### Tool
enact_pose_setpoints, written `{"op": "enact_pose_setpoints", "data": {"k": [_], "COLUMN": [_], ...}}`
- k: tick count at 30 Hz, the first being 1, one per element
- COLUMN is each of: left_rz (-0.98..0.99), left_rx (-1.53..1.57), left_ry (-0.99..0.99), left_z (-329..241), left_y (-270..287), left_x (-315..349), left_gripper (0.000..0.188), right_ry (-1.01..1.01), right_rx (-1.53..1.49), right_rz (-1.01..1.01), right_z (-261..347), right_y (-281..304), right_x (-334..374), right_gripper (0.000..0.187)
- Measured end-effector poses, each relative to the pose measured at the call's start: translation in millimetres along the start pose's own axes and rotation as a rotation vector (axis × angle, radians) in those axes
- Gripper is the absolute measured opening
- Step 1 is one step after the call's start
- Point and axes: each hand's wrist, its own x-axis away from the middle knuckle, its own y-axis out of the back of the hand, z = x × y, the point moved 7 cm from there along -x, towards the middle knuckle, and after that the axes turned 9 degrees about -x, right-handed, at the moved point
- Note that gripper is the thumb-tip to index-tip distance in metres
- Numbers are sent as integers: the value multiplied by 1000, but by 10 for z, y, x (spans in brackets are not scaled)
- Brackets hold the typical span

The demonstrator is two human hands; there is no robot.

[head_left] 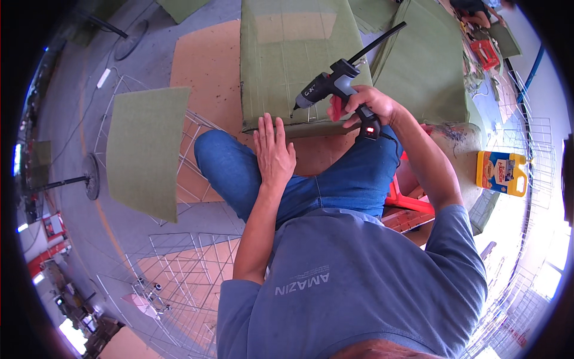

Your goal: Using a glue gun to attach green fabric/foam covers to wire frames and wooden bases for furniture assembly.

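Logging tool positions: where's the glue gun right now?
Head view, upper part, right of centre: the glue gun is in the right hand, its nozzle pointing at the green block near the left hand.

Glue gun (342,84) over box (293,69); panel (146,152) left, seemingly on wire rack (192,133).

Left hand (275,157) flat, palm down; right hand (378,103) curled.

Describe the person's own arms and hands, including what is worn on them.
The left hand and right hand are ungloved, with five-fingered natural shapes and uncovered forearms. Short, plain blue-grey sleeves cover the upper arms, matching the T-shirt.
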Motion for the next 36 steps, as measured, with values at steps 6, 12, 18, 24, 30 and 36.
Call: {"op": "enact_pose_setpoints", "data": {"k": [6,12,18,24,30,36], "left_rz": [9,-18,-69,-64,-16,3], "left_rx": [10,32,52,21,41,30], "left_ry": [-147,-291,-335,-342,-333,-331], "left_z": [-297,-648,-755,-791,-793,-808], "left_y": [16,-11,-111,-113,-136,-134], "left_x": [92,-129,-111,-82,-33,-14], "left_gripper": [78,78,67,65,62,59], "right_ry": [110,111,88,108,77,101], "right_rx": [-229,-190,-80,8,71,78], "right_rz": [42,-108,-146,-127,-229,-246], "right_z": [55,-84,-117,-175,-155,-221], "right_y": [212,498,523,596,519,516], "right_x": [578,1089,1036,879,896,896], "right_gripper": [57,60,46,41,36,36]}}
